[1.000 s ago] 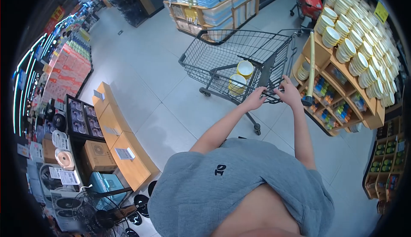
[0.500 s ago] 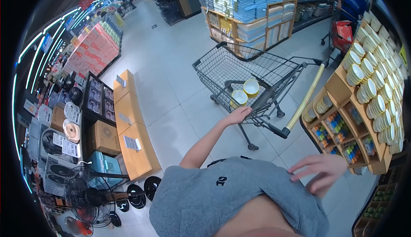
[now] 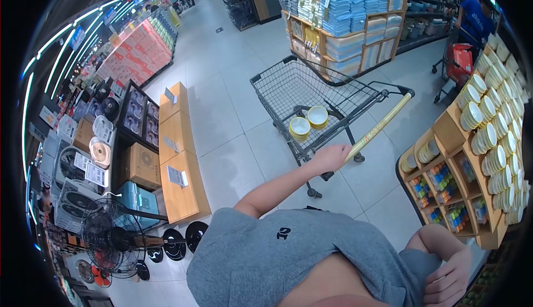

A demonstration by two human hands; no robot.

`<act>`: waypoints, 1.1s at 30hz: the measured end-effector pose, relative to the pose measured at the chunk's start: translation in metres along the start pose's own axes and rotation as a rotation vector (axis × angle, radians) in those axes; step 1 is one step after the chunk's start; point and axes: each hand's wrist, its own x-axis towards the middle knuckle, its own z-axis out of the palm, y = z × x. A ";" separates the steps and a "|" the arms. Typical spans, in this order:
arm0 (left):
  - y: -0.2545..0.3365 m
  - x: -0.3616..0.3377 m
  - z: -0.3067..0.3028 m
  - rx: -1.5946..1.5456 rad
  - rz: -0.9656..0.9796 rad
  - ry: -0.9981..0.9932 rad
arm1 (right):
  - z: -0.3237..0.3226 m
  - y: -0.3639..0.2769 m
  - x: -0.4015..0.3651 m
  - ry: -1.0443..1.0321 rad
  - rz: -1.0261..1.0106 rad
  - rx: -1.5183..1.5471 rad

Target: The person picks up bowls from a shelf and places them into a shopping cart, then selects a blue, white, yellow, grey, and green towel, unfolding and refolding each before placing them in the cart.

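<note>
A wire shopping cart (image 3: 288, 85) stands ahead of me, with two stacks of white-and-yellow bowls in its basket. The nearer bowl stack (image 3: 300, 129) sits left of the other bowl stack (image 3: 317, 117). My left hand (image 3: 332, 158) is closed at the near end of the cart's yellow handle (image 3: 377, 129); its fingertips are mostly hidden. Low on the right, beside my grey shirt, is my right hand (image 3: 448, 282). Its fingers are loosely bent and hold nothing that I can see.
To the right, a wooden shelf (image 3: 438, 132) carries many stacked bowls (image 3: 494, 135). Folded towels (image 3: 338, 15) fill a display beyond the cart. A person in blue (image 3: 476, 21) is by another cart at upper right. Wooden counters (image 3: 183, 185) and a black fan (image 3: 114, 237) stand left.
My left hand has moved from the basket's rim to the handle's near end. The cart has turned slightly. My right hand has dropped down and right, its fingers less spread.
</note>
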 end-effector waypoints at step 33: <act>-0.080 0.070 0.011 0.293 -0.097 0.457 | 0.192 0.351 0.046 -0.304 0.421 0.070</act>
